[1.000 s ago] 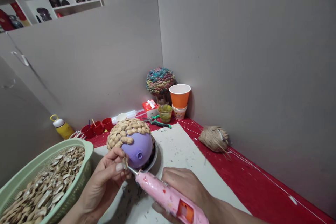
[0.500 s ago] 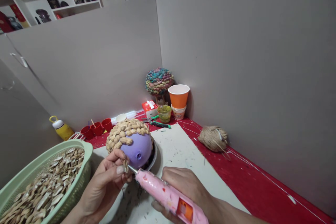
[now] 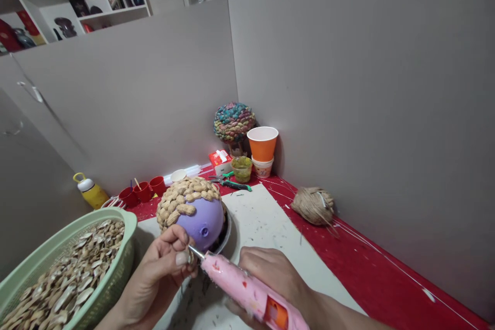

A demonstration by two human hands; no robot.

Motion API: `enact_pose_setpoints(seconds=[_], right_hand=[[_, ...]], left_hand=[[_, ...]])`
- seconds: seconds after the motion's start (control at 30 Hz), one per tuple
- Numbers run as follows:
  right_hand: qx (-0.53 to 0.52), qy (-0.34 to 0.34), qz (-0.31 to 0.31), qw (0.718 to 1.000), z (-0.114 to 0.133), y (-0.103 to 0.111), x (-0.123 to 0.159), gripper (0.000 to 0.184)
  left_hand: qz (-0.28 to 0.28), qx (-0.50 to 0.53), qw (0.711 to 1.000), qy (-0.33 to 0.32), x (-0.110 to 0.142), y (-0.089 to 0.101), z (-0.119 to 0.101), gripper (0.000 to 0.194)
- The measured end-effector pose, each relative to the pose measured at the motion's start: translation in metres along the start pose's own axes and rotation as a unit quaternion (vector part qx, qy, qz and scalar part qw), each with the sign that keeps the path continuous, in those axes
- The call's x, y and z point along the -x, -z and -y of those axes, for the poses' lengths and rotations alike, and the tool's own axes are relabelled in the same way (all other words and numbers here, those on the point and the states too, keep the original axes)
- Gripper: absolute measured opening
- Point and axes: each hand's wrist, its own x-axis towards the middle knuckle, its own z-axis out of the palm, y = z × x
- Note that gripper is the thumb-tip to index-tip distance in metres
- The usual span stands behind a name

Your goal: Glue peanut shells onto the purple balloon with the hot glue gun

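My left hand (image 3: 160, 268) pinches a peanut shell (image 3: 191, 257), mostly hidden by the fingers. Wrapped around a pink hot glue gun (image 3: 242, 283), my right hand (image 3: 273, 273) holds its metal nozzle against or very near that shell. Just beyond both hands, a purple balloon (image 3: 203, 216) rests in a round dish (image 3: 228, 234). Rows of peanut shells (image 3: 185, 193) cover the balloon's top and left side, while its knotted front is bare. At the lower left, a green basket (image 3: 129, 229) holds many loose shell halves.
Pliers (image 3: 235, 184), a bowl of yellowish stuff (image 3: 242, 170), an orange paper cup (image 3: 263, 144) and a colourful shell-covered ball (image 3: 234, 122) stand at the back. A twine ball (image 3: 313, 205) lies right on red cloth (image 3: 348, 263). Red cups (image 3: 143, 192) and a yellow bottle (image 3: 93, 193) stand left.
My left fingers have turned and shifted slightly, so less of the shell shows at the nozzle. The glue gun has moved a little down and right. The balloon stays put.
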Motion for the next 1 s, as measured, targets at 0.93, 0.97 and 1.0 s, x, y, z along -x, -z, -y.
enact_pose_setpoints(seconds=[0.93,0.97,1.0], right_hand=[[-0.36,-0.321,-0.074,0.873,-0.08,-0.022,-0.105,0.027],[-0.367,-0.324,-0.072,0.869,-0.081,-0.023,-0.103,0.026],[-0.372,-0.329,-0.071,0.865,-0.082,-0.024,-0.101,0.025]], left_hand=[[0.001,-0.735,0.63,-0.251,-0.036,-0.033,-0.099,0.014],[0.01,-0.745,0.622,-0.241,-0.039,-0.031,-0.098,0.014],[0.02,-0.751,0.619,-0.231,-0.042,-0.03,-0.097,0.015]])
